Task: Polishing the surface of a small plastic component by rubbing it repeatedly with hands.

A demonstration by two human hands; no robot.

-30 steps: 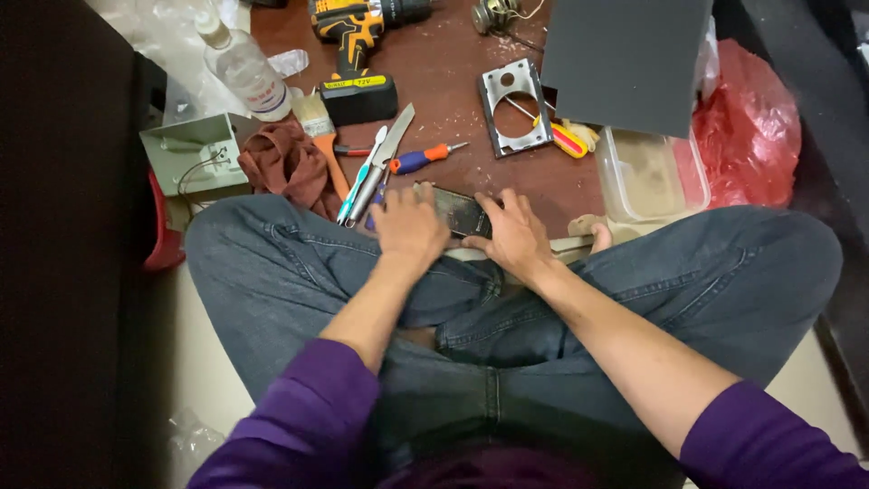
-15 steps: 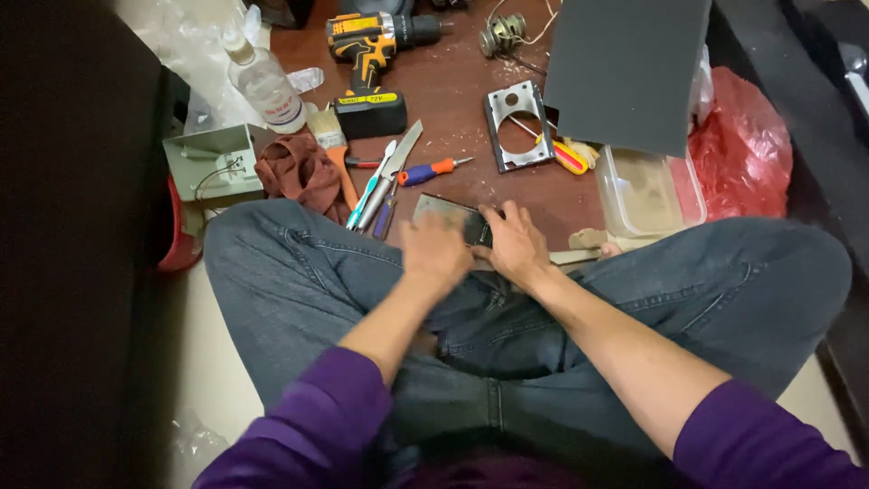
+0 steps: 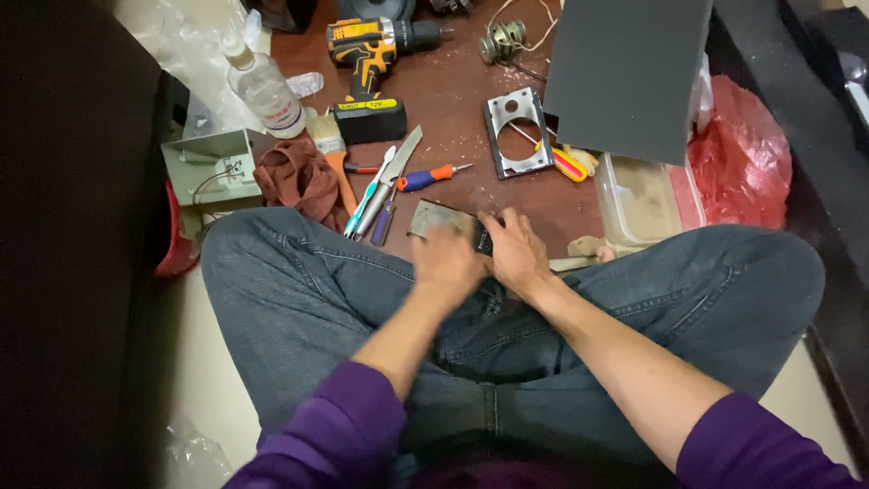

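Your right hand (image 3: 518,256) rests on the right end of a flat grey metal plate (image 3: 442,220), fingers curled over its edge and pressing it down against your lap; a small dark piece shows just under the fingertips. Your left hand (image 3: 449,263) is blurred over the near side of the same plate, lying on it, and you cannot tell from this view whether its fingers are closed or spread. The plate sits at the edge of the brown floor surface (image 3: 453,109), right where your crossed legs in blue jeans (image 3: 299,290) meet it.

Just beyond the plate, to its left, lie a blue-and-orange screwdriver (image 3: 433,176), a metal blade (image 3: 391,177) and a teal-handled tool (image 3: 369,194), side by side. Left of those are a paintbrush (image 3: 331,149) and a crumpled brown rag (image 3: 294,177), with a grey metal box (image 3: 206,169) further left. Further out stand a yellow-and-black cordless drill (image 3: 371,54) and a clear plastic bottle (image 3: 262,83). To the right, a metal bracket with a round hole (image 3: 512,127) lies near a dark grey panel (image 3: 625,72), a clear plastic container (image 3: 641,199) and a red plastic bag (image 3: 742,154).
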